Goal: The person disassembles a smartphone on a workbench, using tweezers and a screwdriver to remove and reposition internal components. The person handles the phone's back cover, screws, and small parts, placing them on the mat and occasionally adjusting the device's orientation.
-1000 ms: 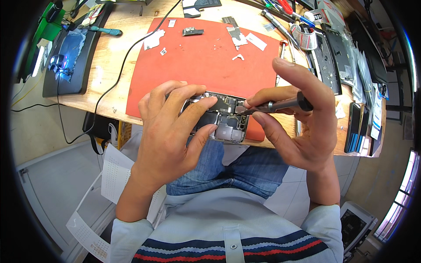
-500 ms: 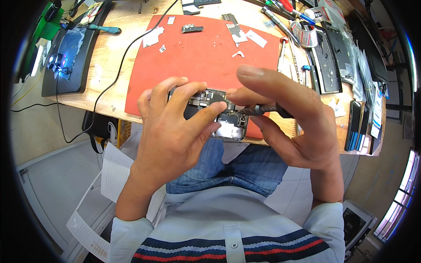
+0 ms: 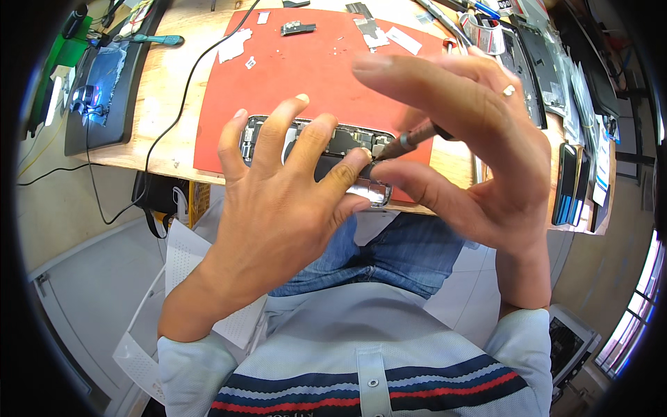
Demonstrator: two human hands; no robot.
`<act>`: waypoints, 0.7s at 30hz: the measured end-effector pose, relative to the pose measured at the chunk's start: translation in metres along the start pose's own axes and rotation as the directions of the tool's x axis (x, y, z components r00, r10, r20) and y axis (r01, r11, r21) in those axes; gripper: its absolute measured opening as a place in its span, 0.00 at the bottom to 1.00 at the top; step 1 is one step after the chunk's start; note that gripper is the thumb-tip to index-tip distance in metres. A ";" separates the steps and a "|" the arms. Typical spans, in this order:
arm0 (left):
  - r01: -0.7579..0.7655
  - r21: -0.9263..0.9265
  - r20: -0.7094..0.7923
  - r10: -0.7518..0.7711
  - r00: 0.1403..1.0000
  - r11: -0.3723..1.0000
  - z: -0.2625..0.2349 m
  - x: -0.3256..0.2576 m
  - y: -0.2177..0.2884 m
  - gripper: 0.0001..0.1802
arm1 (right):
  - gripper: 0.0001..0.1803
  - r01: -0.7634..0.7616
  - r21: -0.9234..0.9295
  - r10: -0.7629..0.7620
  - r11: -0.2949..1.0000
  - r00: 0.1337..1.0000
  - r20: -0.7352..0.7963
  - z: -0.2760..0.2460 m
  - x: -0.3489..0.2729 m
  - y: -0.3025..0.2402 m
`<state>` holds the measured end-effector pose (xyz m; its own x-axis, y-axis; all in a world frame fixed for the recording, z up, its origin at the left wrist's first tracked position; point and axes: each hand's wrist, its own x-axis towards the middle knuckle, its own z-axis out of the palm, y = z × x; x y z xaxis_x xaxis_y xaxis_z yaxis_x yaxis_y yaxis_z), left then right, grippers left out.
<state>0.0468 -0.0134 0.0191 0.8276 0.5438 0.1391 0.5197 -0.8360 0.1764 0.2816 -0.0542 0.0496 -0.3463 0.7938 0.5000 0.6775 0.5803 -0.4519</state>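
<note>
An opened smartphone [image 3: 344,141] with bare inner parts lies near the front edge of the red mat [image 3: 299,76]. My left hand [image 3: 278,177] spreads over it and holds it down. Its middle fingers reach across the far side, the index tip presses inside near the right end, and the thumb rests by the near edge. My right hand [image 3: 497,149] grips a slim dark screwdriver [image 3: 405,142] with a pale ring near its tip. That tip points into the phone's right part, close to my left index finger; the exact contact point is hidden.
A small circuit board piece [image 3: 299,28], silvery shields [image 3: 235,46] and other small parts lie on the mat's far half. Tools, a tape roll [image 3: 482,35] and phone frames crowd the right side. A black cable [image 3: 182,104] crosses the table on the left, near a dark tray [image 3: 111,104].
My left fingers have spread wider over the phone, uncovering its left end. The screwdriver tip has shifted slightly left and away from me, and my right hand has turned a little.
</note>
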 end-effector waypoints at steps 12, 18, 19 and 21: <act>0.022 -0.003 0.017 -0.022 1.000 1.000 0.003 -0.002 0.002 0.24 | 0.34 -0.048 0.116 0.051 0.992 0.998 -0.023 0.006 -0.010 -0.002; 0.019 -0.050 0.032 -0.017 0.999 0.999 0.002 -0.002 -0.002 0.25 | 0.35 -0.041 0.126 0.046 0.991 0.998 -0.032 0.005 -0.011 0.000; 0.015 -0.071 0.031 -0.013 0.999 0.997 0.001 -0.001 -0.005 0.25 | 0.35 -0.048 0.125 0.052 0.991 0.998 -0.026 0.003 -0.011 0.000; 0.009 -0.096 0.027 -0.007 1.000 0.995 0.002 -0.001 -0.009 0.26 | 0.37 -0.050 0.128 0.055 0.991 0.998 -0.033 0.003 -0.012 0.000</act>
<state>0.0419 -0.0064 0.0157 0.8294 0.5473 0.1118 0.5046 -0.8200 0.2701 0.2835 -0.0626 0.0411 -0.2870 0.8179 0.4987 0.6054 0.5583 -0.5673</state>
